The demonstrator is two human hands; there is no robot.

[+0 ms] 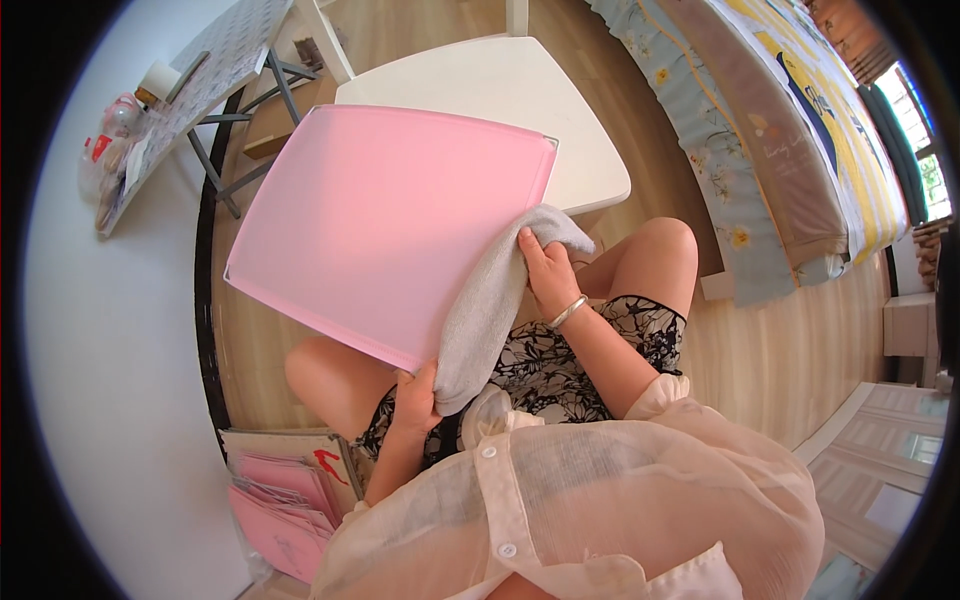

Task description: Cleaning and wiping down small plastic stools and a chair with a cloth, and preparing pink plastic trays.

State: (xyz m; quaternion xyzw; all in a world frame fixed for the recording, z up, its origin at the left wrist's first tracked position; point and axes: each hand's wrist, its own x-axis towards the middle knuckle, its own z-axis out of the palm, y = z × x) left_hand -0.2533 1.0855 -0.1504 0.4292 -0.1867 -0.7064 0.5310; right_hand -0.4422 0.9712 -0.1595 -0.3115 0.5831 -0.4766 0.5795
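Note:
A large pink panel (390, 220) with a thin edging and metal-looking corners leans in front of me, its far side over the white chair seat (590, 140). Along the panel's near right edge lies a soft grey cloth (485, 310), which hides that edge. My right hand (550, 272), with a bracelet at the wrist, is closed on the cloth near its upper end, thumb on top. At the cloth's lower end my left hand (415, 395) is closed, gripping it by the panel's near corner. Whether the left fingers also hold the panel is hidden.
Several flat pink panels (285, 510) stand against a board at the lower left. A folding table (230, 60) with a plastic bag (110, 140) is at the far left, beside the white wall. To the right is a bed (780, 130) with a floral skirt.

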